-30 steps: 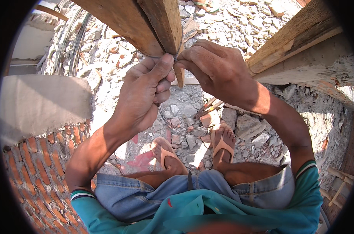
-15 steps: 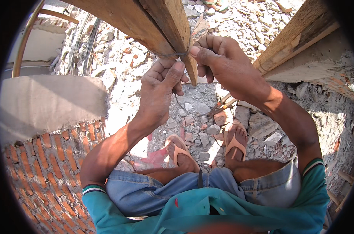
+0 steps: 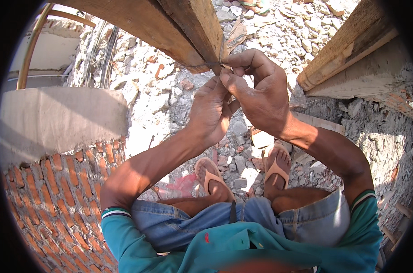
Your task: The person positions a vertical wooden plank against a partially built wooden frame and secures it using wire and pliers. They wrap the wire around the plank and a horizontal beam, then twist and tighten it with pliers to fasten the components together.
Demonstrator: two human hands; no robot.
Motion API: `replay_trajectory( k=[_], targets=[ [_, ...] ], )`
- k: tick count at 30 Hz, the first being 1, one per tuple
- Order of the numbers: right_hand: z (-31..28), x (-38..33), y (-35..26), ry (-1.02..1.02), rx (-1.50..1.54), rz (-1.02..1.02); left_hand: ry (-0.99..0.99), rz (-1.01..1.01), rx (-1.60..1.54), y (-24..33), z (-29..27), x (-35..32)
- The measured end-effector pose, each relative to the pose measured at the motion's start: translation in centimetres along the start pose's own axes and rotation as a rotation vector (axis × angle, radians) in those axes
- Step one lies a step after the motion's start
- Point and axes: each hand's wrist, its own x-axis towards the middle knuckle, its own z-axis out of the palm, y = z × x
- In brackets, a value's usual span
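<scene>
Grey wire [image 3: 220,60]: loops around the lower part of the timber beam, crosses at the right-hand corner, directly above the meeting fingertips
Timber beam [image 3: 142,25]: slants down from the upper edge, split lengthwise by a dark seam, with the lower end partly hidden behind the fingers
Right hand [image 3: 263,88]: reaches in with wrist bent, pinches the wire near the crossing between thumb and curled forefinger
Left hand [image 3: 211,109]: meets the right at the fingertips, just below the loop, fingers bent and drawn together; cannot tell, behind the overlap, whether gripping wire
Rubble [image 3: 302,27]: spreads in pale, sunlit chunks beneath and beyond the hands
Second timber [image 3: 347,41]: slopes across the upper right, well apart from the wire
Brick wall [image 3: 70,204]: shows orange-red courses at lower left, below a plastered grey surface [image 3: 63,118] streaked with shadow
Clothing: pairs a teal shirt [image 3: 215,241] with denim shorts [image 3: 315,223] and peach sandals [image 3: 275,168], planted among broken stones
</scene>
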Motion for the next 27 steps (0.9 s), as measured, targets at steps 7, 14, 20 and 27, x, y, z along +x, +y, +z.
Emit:
replay_trajectory(
  k=[7,14,20,27],
  targets=[
    [-0.1,0.4,1.2,-0.014,0.029,0.059,0.088,-0.057,0.389,2.7,0.0,-0.5],
    [-0.4,1.0,2.5,-0.030,-0.232,-0.357,0.134,0.638,1.158,8.2,-2.5,-1.9],
    [0.6,0.4,2.7,-0.008,-0.206,-0.263,-0.036,0.911,1.386,11.0,-3.6,2.9],
    [-0.5,0.6,1.8,-0.140,-0.027,0.038,-0.296,0.491,1.175,11.8,-4.4,4.8]
  ],
)
